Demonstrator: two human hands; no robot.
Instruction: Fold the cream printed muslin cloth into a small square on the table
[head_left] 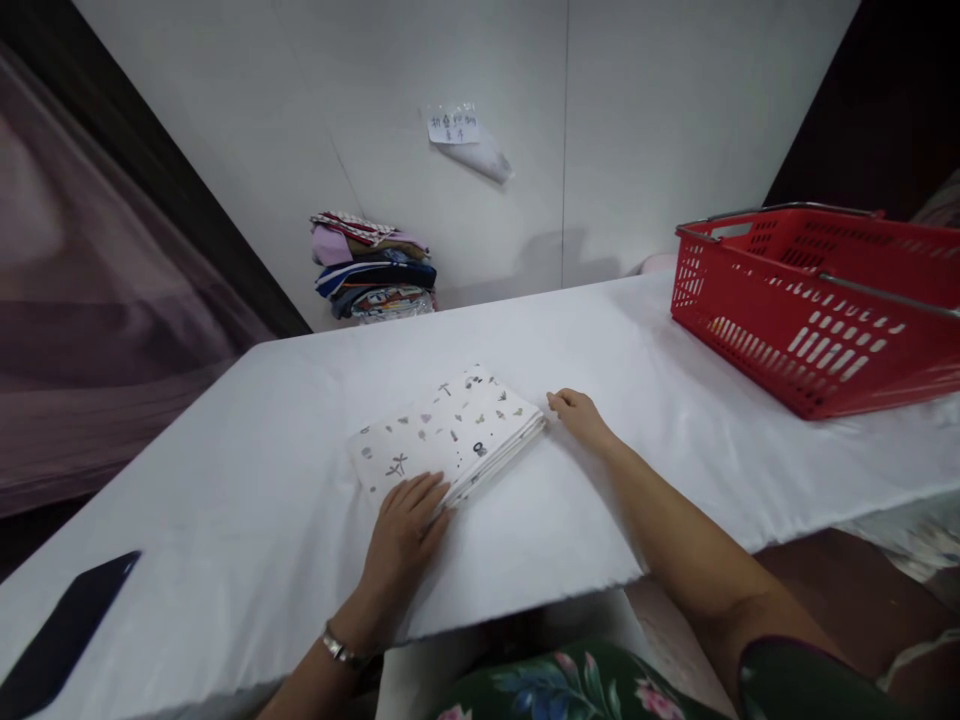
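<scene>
A folded white cloth (450, 425) printed with small grey and brown motifs lies at an angle on the white-covered table. Its stacked layers show along the near right edge. My left hand (409, 520) rests flat on the cloth's near corner, fingers stretched out, with the thumb by the layered edge. Just beyond the right corner of the cloth is my right hand (577, 415), its fingers curled together in a pinch. Whether anything is between those fingertips cannot be made out.
A red plastic basket (810, 320) with metal handles stands on the table at the right. Folded fabrics (375, 270) are piled against the wall at the back left. A dark flat object (67, 630) lies near the left front edge. A paper sign (454, 125) hangs on the wall.
</scene>
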